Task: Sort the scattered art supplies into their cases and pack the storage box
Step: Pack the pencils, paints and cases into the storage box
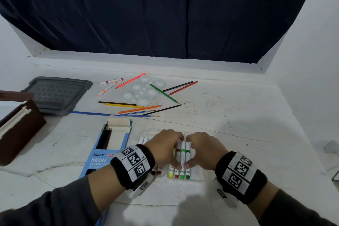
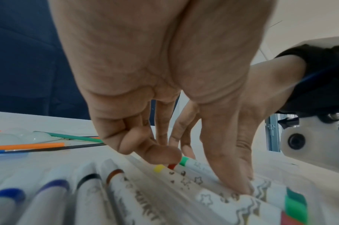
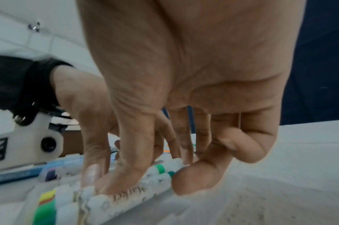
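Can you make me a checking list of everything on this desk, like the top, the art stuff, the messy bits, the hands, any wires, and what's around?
Surface: white table, scuffed and speckled.
Job's things: markers lying in a clear tray; blue pencil box open, a few pencils inside; brown storage box at left.
Clutter: loose coloured pencils, brushes, two markers, white paint palette, grey lid.
Grippers: left hand and right hand both press down on the light-green marker.
Cables: nothing seen.
Surroundings: dark blue curtain, white walls.
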### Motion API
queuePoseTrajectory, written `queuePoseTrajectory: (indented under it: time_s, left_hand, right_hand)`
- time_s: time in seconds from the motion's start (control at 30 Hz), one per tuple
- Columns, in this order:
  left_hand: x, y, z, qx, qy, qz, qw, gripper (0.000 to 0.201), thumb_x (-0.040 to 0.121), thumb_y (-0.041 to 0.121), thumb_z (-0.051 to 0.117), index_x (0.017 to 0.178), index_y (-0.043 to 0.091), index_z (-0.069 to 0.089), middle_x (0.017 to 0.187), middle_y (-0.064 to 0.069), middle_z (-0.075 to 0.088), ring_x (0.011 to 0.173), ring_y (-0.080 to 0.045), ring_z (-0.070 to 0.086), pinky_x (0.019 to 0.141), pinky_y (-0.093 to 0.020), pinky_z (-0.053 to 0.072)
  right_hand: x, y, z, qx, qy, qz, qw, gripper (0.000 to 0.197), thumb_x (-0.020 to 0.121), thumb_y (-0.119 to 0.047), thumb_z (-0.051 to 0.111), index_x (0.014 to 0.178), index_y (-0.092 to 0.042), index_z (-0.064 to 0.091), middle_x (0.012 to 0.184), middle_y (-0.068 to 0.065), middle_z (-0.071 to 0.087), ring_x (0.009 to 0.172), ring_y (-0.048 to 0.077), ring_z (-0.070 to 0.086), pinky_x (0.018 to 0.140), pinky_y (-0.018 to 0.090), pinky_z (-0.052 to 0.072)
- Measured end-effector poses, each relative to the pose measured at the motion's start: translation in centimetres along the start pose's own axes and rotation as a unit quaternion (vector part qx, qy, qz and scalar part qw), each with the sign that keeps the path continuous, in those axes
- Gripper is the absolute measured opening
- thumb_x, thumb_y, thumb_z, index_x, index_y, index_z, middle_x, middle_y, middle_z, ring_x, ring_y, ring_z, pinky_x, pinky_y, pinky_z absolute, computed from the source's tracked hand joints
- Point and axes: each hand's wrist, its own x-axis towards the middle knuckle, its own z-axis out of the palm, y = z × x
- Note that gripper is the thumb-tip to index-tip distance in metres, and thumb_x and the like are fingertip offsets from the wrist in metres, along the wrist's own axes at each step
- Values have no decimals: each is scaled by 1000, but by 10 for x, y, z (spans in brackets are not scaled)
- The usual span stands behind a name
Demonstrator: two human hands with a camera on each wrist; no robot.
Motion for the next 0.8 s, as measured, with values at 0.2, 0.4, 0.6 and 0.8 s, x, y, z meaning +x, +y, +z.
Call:
queuePoseTrajectory:
  time_s: [0.2,0.4,0.6,0.8]
  left_hand:
    - [8,1,-1,30,2,-12,999,68,58,39,93,114,21,59,104,4,59,93,-17,55,80,-32,48]
    - [10,4,-6,94,-10,-6,996,58,56,48,91,103,24,67,97,4,63,86,-19,62,77,-35,55]
    - [-1,-14,-2,20,11,11,1000,55,65,50,85,113,29,68,100,6,64,88,-15,62,79,-36,55]
    - [-23,-82,-36,-102,91,6,991,40,82,57,70,117,37,64,100,16,60,81,1,55,80,-26,51]
  right_hand:
    - [9,-2,4,-11,-2,2,1000,75,61,-49,88,122,-21,54,113,-3,62,102,19,61,83,33,51]
    - [14,-2,-10,2,-37,32,999,69,52,-50,92,105,-23,58,89,-11,58,83,13,57,62,24,40]
    - [20,1,-7,16,-28,57,998,68,53,-57,89,107,-27,59,96,-9,62,87,13,61,69,28,45]
    - [48,-23,-31,152,143,60,976,39,73,-63,73,94,-32,61,76,-11,66,69,1,60,64,25,47]
